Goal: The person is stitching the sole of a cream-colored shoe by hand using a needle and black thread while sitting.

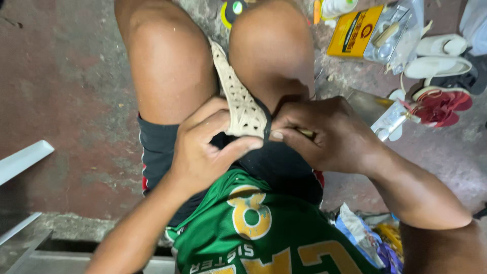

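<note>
Fingers of the left hand (205, 147) pinch the cream woven shoe sole (238, 99) wedged between the knees, while the right hand (324, 134), at three o'clock, closes on something hidden; a firm knee clamp would best steady the work.

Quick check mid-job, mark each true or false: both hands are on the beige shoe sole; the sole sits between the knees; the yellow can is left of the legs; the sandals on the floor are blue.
1. Both the left hand and the right hand grip the beige shoe sole. True.
2. The sole sits between the knees. True.
3. The yellow can lies left of the legs. False: it is on the right.
4. The sandals on the floor are blue. False: white sandals and red sandals.
</note>
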